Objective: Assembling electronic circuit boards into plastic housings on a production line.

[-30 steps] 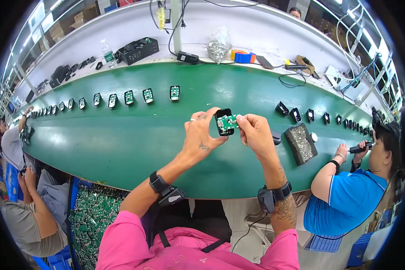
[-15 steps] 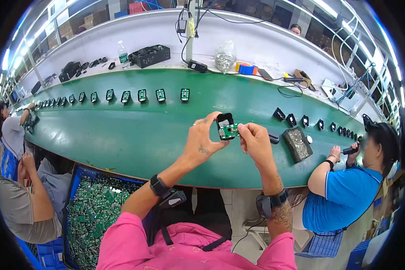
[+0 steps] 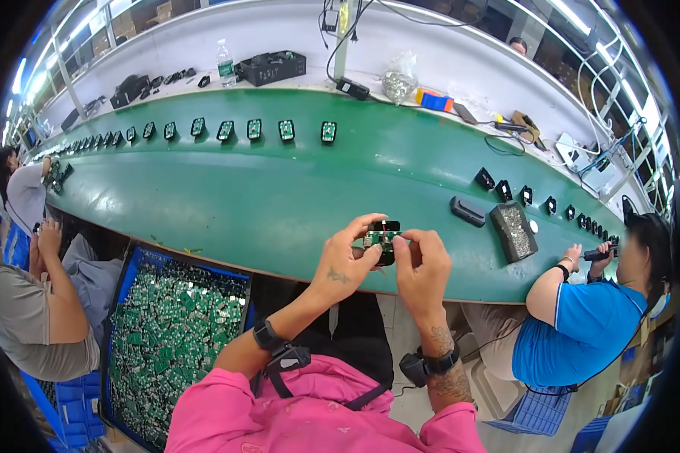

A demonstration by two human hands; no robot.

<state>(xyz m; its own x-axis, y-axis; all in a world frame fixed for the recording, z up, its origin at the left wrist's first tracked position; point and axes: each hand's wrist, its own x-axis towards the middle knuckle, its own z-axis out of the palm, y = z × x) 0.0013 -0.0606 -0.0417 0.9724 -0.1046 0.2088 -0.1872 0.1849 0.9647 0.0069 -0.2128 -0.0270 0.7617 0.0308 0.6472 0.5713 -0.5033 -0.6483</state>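
Just above the bench's near edge, my left hand (image 3: pixel 344 260) grips a small black plastic housing (image 3: pixel 388 226) between thumb and fingers. A green circuit board (image 3: pixel 381 238) lies over the housing's opening; whether it is fully seated I cannot tell. My right hand (image 3: pixel 425 268) pinches the right side of the board and housing, thumb and forefinger together. A short red streak, perhaps a wire, shows above the board. The lower part of the housing is partly hidden by my fingers.
Black housings with green boards (image 3: pixel 255 130) line the far left bench; other black housings (image 3: pixel 504 191) line the right. A black case (image 3: pixel 468 211) lies beside a speckled block (image 3: pixel 514 232). Loose circuit boards (image 3: pixel 175 332) fill a blue-edged bin at left. Co-workers (image 3: pixel 582 332) sit on both sides.
Both hands have come down toward the bench's near edge with the housing and board. The board looks flatter against the housing. The view has shifted, showing more of the black case.
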